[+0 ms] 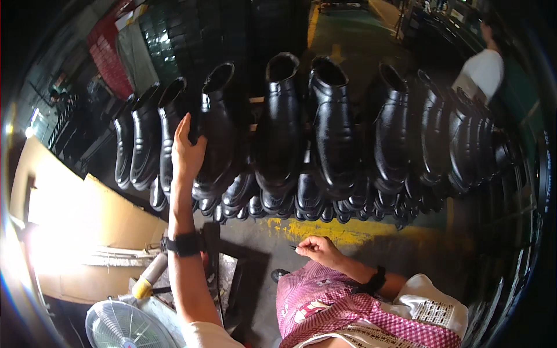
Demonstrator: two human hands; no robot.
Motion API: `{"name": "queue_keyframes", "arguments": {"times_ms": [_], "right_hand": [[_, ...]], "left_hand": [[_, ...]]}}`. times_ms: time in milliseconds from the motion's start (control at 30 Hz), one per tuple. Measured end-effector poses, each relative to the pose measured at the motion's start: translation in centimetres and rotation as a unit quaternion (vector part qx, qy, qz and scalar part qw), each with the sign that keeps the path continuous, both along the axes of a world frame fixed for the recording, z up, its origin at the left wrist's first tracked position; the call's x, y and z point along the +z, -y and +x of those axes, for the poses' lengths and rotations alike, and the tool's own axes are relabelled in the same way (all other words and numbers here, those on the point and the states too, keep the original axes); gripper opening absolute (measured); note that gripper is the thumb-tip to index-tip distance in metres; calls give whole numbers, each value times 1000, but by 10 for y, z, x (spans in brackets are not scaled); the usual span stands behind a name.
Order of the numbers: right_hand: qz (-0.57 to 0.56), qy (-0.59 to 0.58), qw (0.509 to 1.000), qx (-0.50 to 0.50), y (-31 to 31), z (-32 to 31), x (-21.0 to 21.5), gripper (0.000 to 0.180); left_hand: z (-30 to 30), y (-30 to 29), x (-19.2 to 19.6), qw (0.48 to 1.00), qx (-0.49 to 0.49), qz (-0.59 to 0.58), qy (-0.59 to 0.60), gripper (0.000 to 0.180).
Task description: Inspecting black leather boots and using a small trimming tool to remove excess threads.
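Raised toward a row of glossy black ankle boots, my left hand [188, 149] has its fingers stretched up and its thumb apart. It is between one boot [166, 130] on its left and a wider boot [217, 136] on its right; whether it touches either cannot be told. Low in front of my body, my right hand [320, 250] is closed in a pinch. A small, thin dark thing [294, 247] sticks out from its fingertips, too small to name. More boots [280, 127] stand across the row, toes toward me.
More dark shoes [307, 194] hang in a lower tier. At lower left are a fan [125, 325], a yellow-ended tube [142, 287] and a brightly lit tan panel [116, 214]. A person in white [483, 72] is at far right. Yellow paint [325, 230] marks the floor.
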State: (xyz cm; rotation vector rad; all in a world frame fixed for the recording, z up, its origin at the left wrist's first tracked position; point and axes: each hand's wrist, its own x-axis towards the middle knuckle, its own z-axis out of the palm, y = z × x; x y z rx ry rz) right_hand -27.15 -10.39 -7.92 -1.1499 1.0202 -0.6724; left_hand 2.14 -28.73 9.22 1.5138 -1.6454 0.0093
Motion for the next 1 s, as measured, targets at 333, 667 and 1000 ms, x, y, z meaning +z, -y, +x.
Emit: {"name": "queue_keyframes", "arguments": {"times_ms": [333,667,1000], "right_hand": [[12,9,999,-35,6,-32,2,14],[19,66,996,57,11,-72,16,31],[-86,177,980,16,31,-75,96,25]], "left_hand": [[-151,19,13,990,-16,138,-16,102],[-141,35,4,983,31,164,-82,54],[-109,-124,6,891,-28,90,-444,31]]}}
